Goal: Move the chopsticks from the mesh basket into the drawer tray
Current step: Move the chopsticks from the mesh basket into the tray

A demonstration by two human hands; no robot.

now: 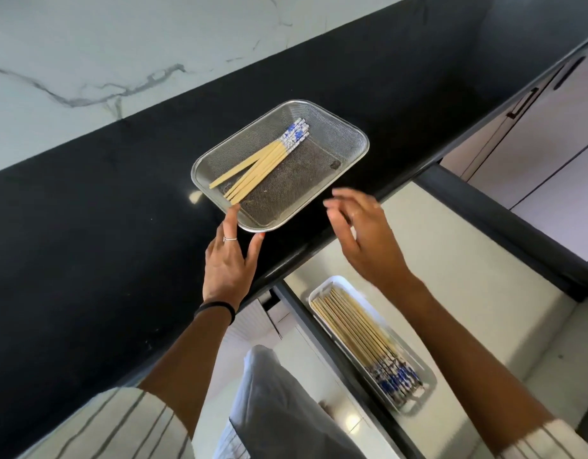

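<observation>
On the black counter (87, 226), the mesh basket (349, 134) is sitting near the front edge, holding a small bundle of chopsticks (256, 164) along its left side, blue-patterned ends pointing away from the person. The left hand (228, 260) is reaching to the basket's near corner, fingers straight and spread, index tip and thumb tip touching the rim, gripping nothing. The chopsticks' plain tips are lying just beyond that index finger. The right hand (362, 233) is hovering blurred beside the basket's near right edge, fingers loosely open and empty, apart from the bundle. Below it, in the open drawer (468, 260), the white tray (428, 379) is holding many more chopsticks (359, 329) laid lengthwise.
</observation>
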